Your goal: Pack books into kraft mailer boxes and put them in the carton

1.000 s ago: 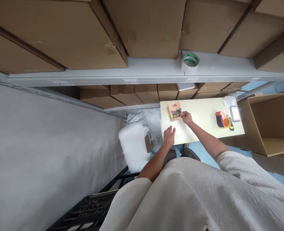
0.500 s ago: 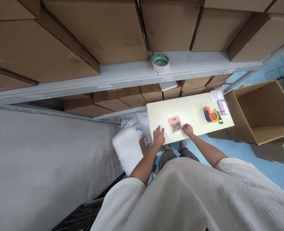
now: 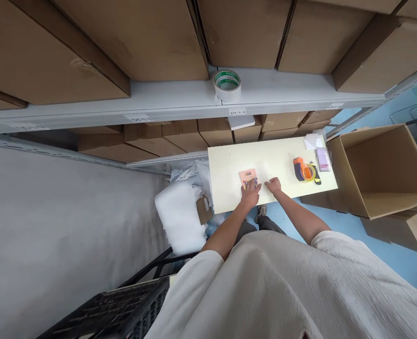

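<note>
A small pink booklet or flat pack [image 3: 248, 174] with a colourful picture lies on the cream tabletop [image 3: 225, 165]. Across its lower part rests my left hand [image 3: 251, 192], palm down with the fingers spread, hiding much of the picture. Just right of the booklet, my right hand [image 3: 273, 185] is closed in a pinch at the table's near side. A faint see-through sheen, like clear plastic film [image 3: 264, 169], shows between the booklet and the pinched fingers; its edges are hard to make out.
Right on the table are an orange tape dispenser [image 3: 302, 168], a black-and-yellow tool [image 3: 316, 177] and a blurred purple item [image 3: 323, 159]. An open carton [image 3: 356, 202] stands beyond. A tape roll [image 3: 227, 85] sits on the shelf [image 3: 187, 96]. White foam wrap [image 3: 180, 216] lies left.
My left hand has moved from the table beside the booklet onto it. My right hand, still pinched, has drawn away from the booklet's right edge. The camera view has shifted slightly.
</note>
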Demonstrator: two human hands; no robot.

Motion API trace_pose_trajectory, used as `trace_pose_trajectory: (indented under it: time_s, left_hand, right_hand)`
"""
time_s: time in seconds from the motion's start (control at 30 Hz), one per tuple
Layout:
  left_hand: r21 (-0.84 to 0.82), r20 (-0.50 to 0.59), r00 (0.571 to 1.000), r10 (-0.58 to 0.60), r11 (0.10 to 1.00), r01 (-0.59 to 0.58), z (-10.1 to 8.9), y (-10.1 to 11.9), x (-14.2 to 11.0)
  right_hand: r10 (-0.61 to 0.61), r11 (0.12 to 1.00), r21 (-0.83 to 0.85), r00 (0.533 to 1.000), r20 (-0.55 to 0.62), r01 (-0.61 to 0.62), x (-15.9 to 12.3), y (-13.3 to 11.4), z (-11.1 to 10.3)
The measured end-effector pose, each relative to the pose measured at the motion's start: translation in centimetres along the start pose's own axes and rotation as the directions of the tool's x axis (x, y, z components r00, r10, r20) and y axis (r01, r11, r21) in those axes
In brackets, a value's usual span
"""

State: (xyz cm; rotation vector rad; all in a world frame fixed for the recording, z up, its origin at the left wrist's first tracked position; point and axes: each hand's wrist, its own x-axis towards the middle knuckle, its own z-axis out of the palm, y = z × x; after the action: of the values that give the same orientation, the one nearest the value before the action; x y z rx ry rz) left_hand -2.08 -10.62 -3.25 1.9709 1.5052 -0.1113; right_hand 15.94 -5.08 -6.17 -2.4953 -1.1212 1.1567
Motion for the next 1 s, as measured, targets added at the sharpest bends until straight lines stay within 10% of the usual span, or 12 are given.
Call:
trace_pose_trajectory:
  time_s: [0.53,0.8,1.0]
  left_hand:
    - [-0.059,-0.086,0.996,-0.010,0.998,0.005,0.7,-1.1,-0.8]
    - [-0.349,-0.256,0.918,-0.303,0.914,0.205,-0.3,-4.1,-1.7]
    - [-0.228,-0.205,0.976,-0.080,0.973,0.032,-1.3,-4.2,-1.6]
  right_hand:
    - [-0.353,0.935,0.074,0.927,0.124,0.346,-1.8,-1.0,-0.4]
    - [-0.476,0.861,-0.044,0.832,0.284,0.508,-5.3,-2.5,3.5]
    - [-0.509,0.826,-0.074,0.795,0.330,0.559,-5.8,-2.2,4.6]
